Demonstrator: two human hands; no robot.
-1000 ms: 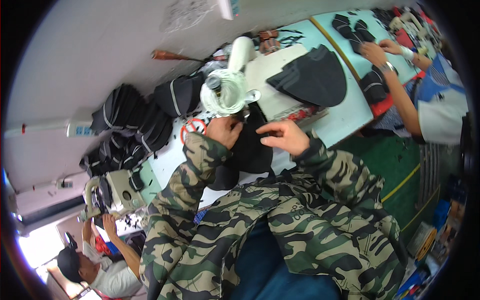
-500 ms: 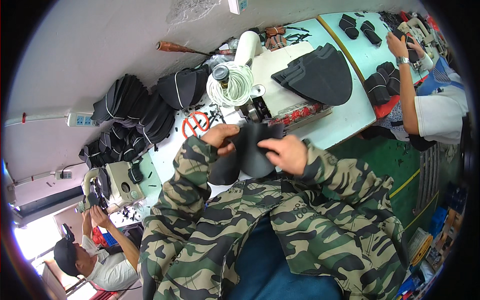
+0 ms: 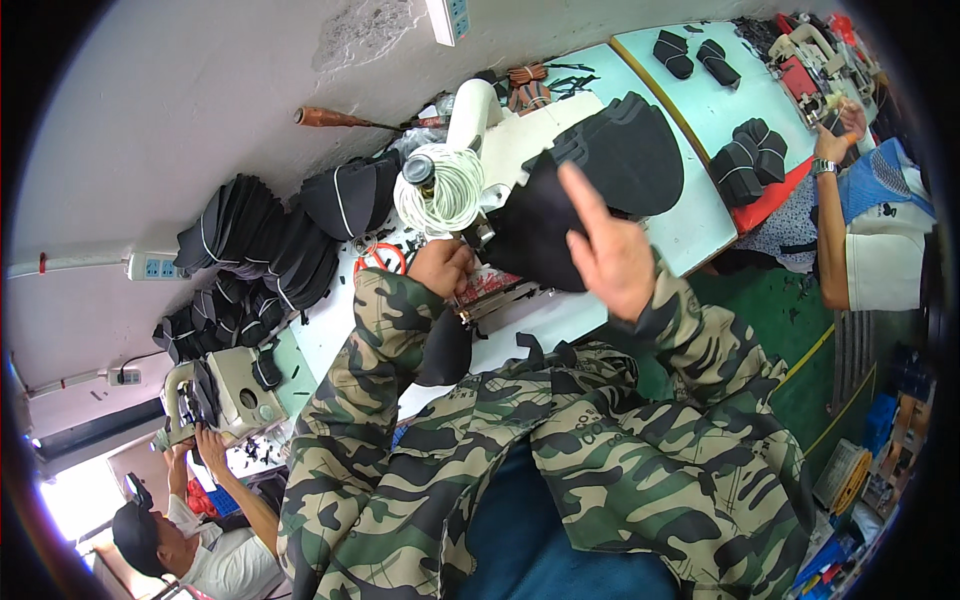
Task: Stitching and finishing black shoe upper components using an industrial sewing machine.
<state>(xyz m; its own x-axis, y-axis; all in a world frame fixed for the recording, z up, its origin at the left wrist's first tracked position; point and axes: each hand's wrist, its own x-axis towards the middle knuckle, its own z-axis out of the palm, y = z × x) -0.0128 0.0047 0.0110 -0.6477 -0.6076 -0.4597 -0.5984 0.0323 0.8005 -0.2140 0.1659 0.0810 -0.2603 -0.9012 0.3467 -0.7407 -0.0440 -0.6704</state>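
Note:
A large black fabric-like panel (image 3: 535,230) lies slanted over the sewing machine bed and partly covers a stack of similar dark curved panels (image 3: 645,160). My right hand (image 3: 615,265) is over its right side, index finger stretched out and thumb apart. By the machine's metal head parts, my left hand (image 3: 443,267) is closed with fingers curled; what lies in them is hidden. Below that hand hangs another rounded black piece (image 3: 447,350). Right above my left hand stands the machine's cream arm (image 3: 472,115), with a coil of white cord (image 3: 455,195) beside it.
Orange-handled scissors (image 3: 378,258) lie left of the machine. Tied bundles of black panels (image 3: 245,225) are heaped farther left. A wooden-handled tool (image 3: 325,117) leans near the wall. Co-workers sit at machines at far left (image 3: 200,540) and far right (image 3: 880,240).
The black panel has gone from between my hands in front of me onto the machine bed. My right hand has moved up and right; my left is now closed beside the machine head.

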